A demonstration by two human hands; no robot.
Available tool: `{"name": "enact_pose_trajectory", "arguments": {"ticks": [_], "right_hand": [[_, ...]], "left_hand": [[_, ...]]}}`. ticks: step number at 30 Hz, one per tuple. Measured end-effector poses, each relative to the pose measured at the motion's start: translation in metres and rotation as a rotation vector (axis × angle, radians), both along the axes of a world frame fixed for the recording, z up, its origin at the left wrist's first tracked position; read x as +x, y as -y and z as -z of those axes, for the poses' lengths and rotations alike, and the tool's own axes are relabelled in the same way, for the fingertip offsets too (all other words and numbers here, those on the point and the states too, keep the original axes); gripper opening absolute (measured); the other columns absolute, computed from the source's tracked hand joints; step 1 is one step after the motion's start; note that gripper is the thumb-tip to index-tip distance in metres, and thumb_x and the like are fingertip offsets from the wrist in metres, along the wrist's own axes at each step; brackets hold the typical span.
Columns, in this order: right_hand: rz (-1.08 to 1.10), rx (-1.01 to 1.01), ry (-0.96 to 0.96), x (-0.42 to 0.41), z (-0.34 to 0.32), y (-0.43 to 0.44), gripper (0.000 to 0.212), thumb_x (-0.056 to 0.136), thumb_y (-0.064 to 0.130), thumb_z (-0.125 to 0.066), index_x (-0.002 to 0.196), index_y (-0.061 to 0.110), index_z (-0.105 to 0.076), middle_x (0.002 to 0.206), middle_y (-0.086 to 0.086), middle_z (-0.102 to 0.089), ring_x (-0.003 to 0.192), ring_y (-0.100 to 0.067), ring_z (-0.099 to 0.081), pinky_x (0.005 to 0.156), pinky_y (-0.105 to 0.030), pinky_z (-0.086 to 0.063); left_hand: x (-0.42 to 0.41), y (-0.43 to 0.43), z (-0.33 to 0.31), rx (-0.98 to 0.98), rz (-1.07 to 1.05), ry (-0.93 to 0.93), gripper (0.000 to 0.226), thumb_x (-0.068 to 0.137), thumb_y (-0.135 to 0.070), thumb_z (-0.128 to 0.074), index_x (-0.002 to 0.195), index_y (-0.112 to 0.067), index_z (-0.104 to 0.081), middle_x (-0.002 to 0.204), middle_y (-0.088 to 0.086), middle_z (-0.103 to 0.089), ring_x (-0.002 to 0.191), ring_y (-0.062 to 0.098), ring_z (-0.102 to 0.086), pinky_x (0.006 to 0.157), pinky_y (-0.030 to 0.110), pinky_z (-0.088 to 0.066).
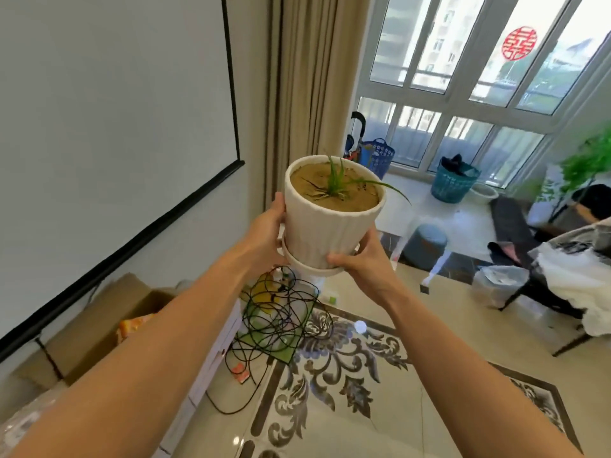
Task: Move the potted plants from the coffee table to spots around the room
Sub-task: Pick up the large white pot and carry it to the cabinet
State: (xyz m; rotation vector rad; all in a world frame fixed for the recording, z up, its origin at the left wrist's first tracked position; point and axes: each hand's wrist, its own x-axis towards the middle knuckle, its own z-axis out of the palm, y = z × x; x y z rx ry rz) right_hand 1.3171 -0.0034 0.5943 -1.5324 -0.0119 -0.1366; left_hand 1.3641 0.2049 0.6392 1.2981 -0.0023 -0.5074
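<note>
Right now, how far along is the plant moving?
One white pot with a small green sprout is off the table and in the air, held on its saucer by the left hand and right hand. It has not been set down yet; the window ledge ahead is only a possible spot. The coffee table is out of view, so how many pots remain cannot be told.

1. Both bare forearms reach forward and upward from the lower corners of the view, converging near the centre.
2. The left hand (264,229) is raised, palm turned inward, thumb pointing up, pressed against the side of what it holds.
3. The right hand (360,259) sits slightly lower, cupped from below, thumb laid across the front.
4. The fingers of both hands are hidden behind the load.
</note>
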Motion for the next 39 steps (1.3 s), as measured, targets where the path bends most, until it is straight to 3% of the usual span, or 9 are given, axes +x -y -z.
{"name": "enact_pose_trajectory", "arguments": {"ticks": [6,10,16,19,21,25,30,33,39], "right_hand": [[-0.133,-0.019,-0.074,0.167,0.012,-0.009,0.119,0.043,0.031,-0.105,0.145,0.026,-0.042,0.144,-0.010,-0.054,0.136,-0.034,-0.052,0.105,-0.061,-0.050],[-0.264,-0.052,-0.103,0.269,0.033,-0.027,0.115,0.045,0.031,-0.104,0.142,0.028,-0.043,0.144,-0.008,-0.054,0.134,-0.031,-0.053,0.101,-0.050,-0.056],[-0.548,-0.146,-0.097,0.426,0.065,-0.066,0.110,0.056,0.019,-0.100,0.146,0.034,-0.038,0.129,0.020,-0.060,0.128,-0.012,-0.056,0.100,-0.035,-0.056],[-0.677,-0.203,-0.078,0.485,0.074,-0.093,0.108,0.053,0.032,-0.101,0.139,0.045,-0.038,0.127,0.026,-0.059,0.123,0.000,-0.057,0.102,-0.030,-0.055],[-0.746,-0.227,-0.080,0.514,0.079,-0.113,0.105,0.051,0.037,-0.101,0.133,0.051,-0.038,0.124,0.031,-0.059,0.120,0.005,-0.057,0.101,-0.026,-0.054],[-0.912,-0.280,-0.031,0.550,0.091,-0.163,0.108,0.059,0.018,-0.099,0.142,0.041,-0.035,0.127,0.031,-0.058,0.121,0.008,-0.056,0.093,-0.010,-0.050],[-1.069,-0.355,-0.001,0.565,0.110,-0.216,0.109,0.058,0.023,-0.097,0.143,0.041,-0.031,0.128,0.036,-0.055,0.121,0.012,-0.053,0.094,-0.008,-0.047],[-1.121,-0.395,-0.018,0.568,0.130,-0.235,0.111,0.059,0.025,-0.099,0.142,0.048,-0.029,0.127,0.041,-0.051,0.120,0.018,-0.050,0.090,-0.003,-0.046],[-1.182,-0.455,-0.065,0.573,0.189,-0.262,0.116,0.059,0.025,-0.100,0.146,0.043,-0.026,0.131,0.039,-0.050,0.120,0.018,-0.050,0.091,-0.003,-0.046]], "left_hand": [[0.133,-0.008,-0.005,-0.013,-0.111,-0.052,0.057,0.100,-0.068,-0.023,0.128,-0.036,-0.061,0.122,-0.011,-0.058,0.114,0.021,-0.056,0.096,0.055,-0.053],[0.211,-0.028,0.010,-0.003,-0.250,-0.070,0.059,0.102,-0.065,-0.023,0.138,-0.036,-0.057,0.139,-0.009,-0.053,0.120,0.024,-0.053,0.089,0.050,-0.055],[0.320,-0.063,0.055,-0.103,-0.521,-0.106,0.053,0.099,-0.068,-0.029,0.132,-0.042,-0.063,0.146,-0.012,-0.050,0.136,0.024,-0.043,0.098,0.057,-0.049],[0.358,-0.082,0.072,-0.173,-0.698,-0.142,0.052,0.097,-0.070,-0.037,0.126,-0.040,-0.068,0.143,-0.010,-0.054,0.134,0.024,-0.045,0.103,0.059,-0.047],[0.375,-0.098,0.080,-0.196,-0.784,-0.170,0.054,0.095,-0.071,-0.042,0.126,-0.036,-0.069,0.138,-0.009,-0.058,0.125,0.024,-0.050,0.091,0.053,-0.054],[0.389,-0.136,0.093,-0.177,-0.964,-0.272,0.049,0.094,-0.067,-0.045,0.109,-0.033,-0.078,0.120,0.000,-0.069,0.105,0.025,-0.059,0.062,0.035,-0.057],[0.393,-0.168,0.120,-0.227,-1.164,-0.351,0.040,0.084,-0.058,-0.054,0.102,-0.033,-0.080,0.120,0.001,-0.073,0.114,0.027,-0.061,0.086,0.042,-0.056],[0.391,-0.182,0.147,-0.307,-1.223,-0.358,0.049,0.085,-0.055,-0.053,0.120,-0.029,-0.074,0.128,0.003,-0.071,0.126,0.030,-0.059,0.107,0.053,-0.047],[0.385,-0.197,0.202,-0.375,-1.339,-0.309,0.046,0.095,-0.047,-0.048,0.125,-0.022,-0.072,0.127,0.007,-0.072,0.128,0.030,-0.060,0.111,0.051,-0.045]]}}
